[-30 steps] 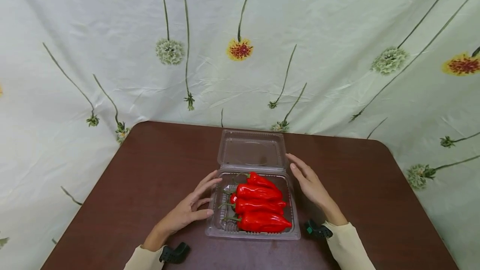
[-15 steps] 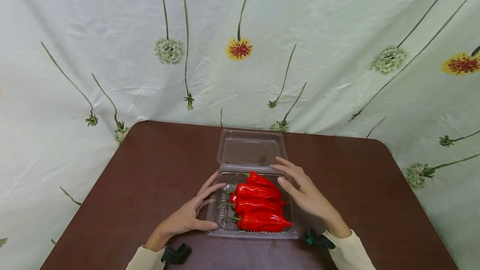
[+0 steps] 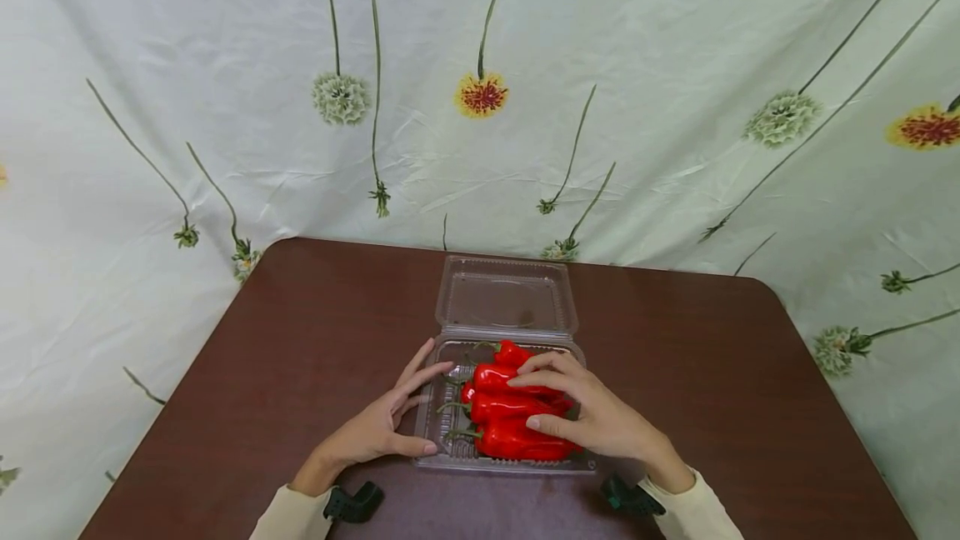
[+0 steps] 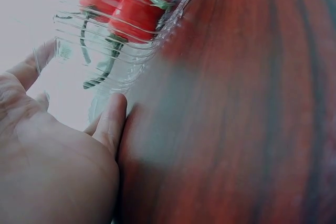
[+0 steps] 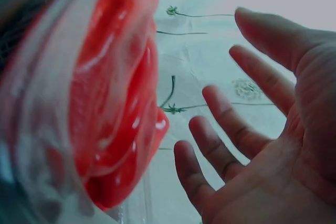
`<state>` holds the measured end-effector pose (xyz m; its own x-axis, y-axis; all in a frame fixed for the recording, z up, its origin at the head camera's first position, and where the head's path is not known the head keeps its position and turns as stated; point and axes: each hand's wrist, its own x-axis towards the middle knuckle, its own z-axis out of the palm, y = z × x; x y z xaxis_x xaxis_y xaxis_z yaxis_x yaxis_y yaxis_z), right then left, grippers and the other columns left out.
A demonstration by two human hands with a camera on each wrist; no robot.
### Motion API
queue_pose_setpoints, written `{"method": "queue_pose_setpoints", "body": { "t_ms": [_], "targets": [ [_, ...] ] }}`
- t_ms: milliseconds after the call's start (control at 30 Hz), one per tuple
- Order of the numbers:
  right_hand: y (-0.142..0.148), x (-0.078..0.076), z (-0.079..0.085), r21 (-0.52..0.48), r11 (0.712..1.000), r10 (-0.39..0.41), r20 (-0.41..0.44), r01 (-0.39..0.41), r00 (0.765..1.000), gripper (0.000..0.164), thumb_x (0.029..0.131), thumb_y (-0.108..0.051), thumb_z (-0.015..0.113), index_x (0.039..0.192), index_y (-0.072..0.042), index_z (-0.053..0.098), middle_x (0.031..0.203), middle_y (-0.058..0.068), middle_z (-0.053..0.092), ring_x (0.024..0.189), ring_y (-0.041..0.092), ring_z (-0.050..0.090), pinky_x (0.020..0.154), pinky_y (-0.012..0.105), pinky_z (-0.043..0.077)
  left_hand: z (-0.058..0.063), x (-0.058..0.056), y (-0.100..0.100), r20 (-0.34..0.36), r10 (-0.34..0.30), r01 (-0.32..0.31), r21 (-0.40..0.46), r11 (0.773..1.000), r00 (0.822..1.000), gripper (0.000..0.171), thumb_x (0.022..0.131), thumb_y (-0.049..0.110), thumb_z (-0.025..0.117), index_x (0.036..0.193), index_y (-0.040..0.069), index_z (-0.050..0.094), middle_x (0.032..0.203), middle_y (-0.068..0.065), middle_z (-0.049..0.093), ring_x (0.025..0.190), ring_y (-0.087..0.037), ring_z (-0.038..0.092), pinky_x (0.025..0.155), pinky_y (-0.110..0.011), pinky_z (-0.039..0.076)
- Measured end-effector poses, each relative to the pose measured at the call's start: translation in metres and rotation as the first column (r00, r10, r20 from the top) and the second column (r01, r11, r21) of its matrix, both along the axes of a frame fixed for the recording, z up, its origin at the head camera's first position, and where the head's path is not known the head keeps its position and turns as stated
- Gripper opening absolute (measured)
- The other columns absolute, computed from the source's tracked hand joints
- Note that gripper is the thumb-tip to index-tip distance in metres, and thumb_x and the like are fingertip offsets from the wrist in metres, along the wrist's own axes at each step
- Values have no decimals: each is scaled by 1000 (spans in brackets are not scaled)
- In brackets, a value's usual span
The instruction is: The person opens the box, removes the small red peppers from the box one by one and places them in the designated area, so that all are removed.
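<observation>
A hinged clear plastic container [image 3: 510, 467] sits on the table with its lid [image 3: 504, 298] folded back. Several red peppers [image 3: 517, 440] with green stems lie side by side in its base. At the left rim is my left hand [image 3: 375, 430], fingers spread, thumb by the near left corner; the left wrist view has the hand [image 4: 52, 145] against the container's wall. Over the right part of the peppers hovers my right hand [image 3: 600, 417], fingers slightly bent. In the right wrist view a gap shows between that hand [image 5: 273, 145] and the peppers [image 5: 121, 93].
The dark brown wooden table [image 3: 337, 315] extends to both sides of the container. Behind it hangs a pale cloth [image 3: 637, 48] printed with flowers. A dark strap device [image 3: 354, 503] is on the left wrist, another [image 3: 628, 497] on the right.
My right hand has moved left and toward me, from beside the container to above the peppers. My left thumb has shifted down along the left edge. The peppers and container stay put.
</observation>
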<state>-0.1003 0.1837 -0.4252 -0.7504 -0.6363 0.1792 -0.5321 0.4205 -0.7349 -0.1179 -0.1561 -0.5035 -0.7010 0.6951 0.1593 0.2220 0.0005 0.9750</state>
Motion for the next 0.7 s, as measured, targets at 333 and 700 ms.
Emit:
{"method": "queue_pose_setpoints", "body": {
  "t_ms": [333, 700],
  "targets": [
    [-7, 6, -9, 27, 987, 160, -22, -160, 987, 38, 93, -32, 71, 131, -31, 63, 136, -6, 54, 128, 17, 43, 100, 40, 50, 0, -1, 0, 1, 10, -10, -17, 1000, 1000, 91, 83, 5, 77, 159, 10, 25, 168, 2, -16, 151, -41, 2, 111, -22, 33],
    [-9, 7, -19, 66, 981, 186, -69, -181, 980, 39, 91, -20, 75, 126, -32, 67, 141, -7, 53, 127, 16, 39, 103, 42, 43, -1, -1, 1, 4, 9, -9, -16, 1000, 1000, 91, 84, 6, 76, 159, 13, 26, 168, 2, -16, 152, -38, 2, 111, -22, 33]
  ]
}}
